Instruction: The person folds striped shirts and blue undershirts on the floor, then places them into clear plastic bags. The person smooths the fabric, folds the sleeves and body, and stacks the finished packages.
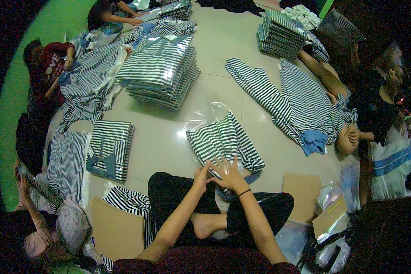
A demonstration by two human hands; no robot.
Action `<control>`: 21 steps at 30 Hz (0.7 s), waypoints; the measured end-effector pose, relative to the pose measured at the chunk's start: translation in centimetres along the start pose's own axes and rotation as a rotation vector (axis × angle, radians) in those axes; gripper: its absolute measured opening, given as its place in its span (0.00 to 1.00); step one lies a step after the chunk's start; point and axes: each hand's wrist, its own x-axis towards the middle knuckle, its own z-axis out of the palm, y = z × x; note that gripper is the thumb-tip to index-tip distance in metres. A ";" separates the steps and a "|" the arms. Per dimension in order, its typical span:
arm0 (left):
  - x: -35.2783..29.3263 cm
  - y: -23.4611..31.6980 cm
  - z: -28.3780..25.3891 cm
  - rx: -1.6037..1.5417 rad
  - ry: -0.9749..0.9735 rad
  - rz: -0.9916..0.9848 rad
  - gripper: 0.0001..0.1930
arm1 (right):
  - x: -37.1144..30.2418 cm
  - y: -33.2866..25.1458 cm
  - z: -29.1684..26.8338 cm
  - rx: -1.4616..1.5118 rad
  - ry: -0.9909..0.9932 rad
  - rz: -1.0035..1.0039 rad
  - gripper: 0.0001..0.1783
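Observation:
In front of my crossed legs lies a folded black-and-white striped shirt (pixel 223 137) in a clear plastic bag (pixel 204 115), whose loose end spreads out on the far side. My right hand (pixel 229 176) rests flat on the near part of the bagged shirt, fingers spread. Beside it, my left hand (pixel 201 178) touches the near left edge of the bag, thumb and fingers apart. The two hands meet near their thumbs. Part of the shirt's near edge, with some blue cloth, is hidden under my right hand.
Beyond stands a tall stack of bagged striped shirts (pixel 162 68). A folded shirt with blue trim (pixel 108 150) lies left, a spread striped garment (pixel 301 100) right. Cardboard sheets (pixel 118 228) lie at my left, another cardboard sheet (pixel 301 196) at my right. Several people sit around.

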 end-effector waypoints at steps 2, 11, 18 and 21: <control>0.0 -0.3 0.1 0.039 0.039 0.046 0.22 | -0.6 0.5 -0.2 0.101 -0.051 0.006 0.31; 3.3 -2.3 -0.8 -0.165 0.008 0.130 0.22 | -5.5 4.8 -0.3 0.107 -0.040 0.706 0.30; 4.5 -2.9 -1.0 0.055 0.146 0.247 0.24 | -5.9 8.8 -1.7 0.331 0.064 0.926 0.25; 5.8 -0.8 -1.1 0.369 0.217 0.419 0.23 | -3.5 9.8 0.0 0.209 0.420 0.769 0.22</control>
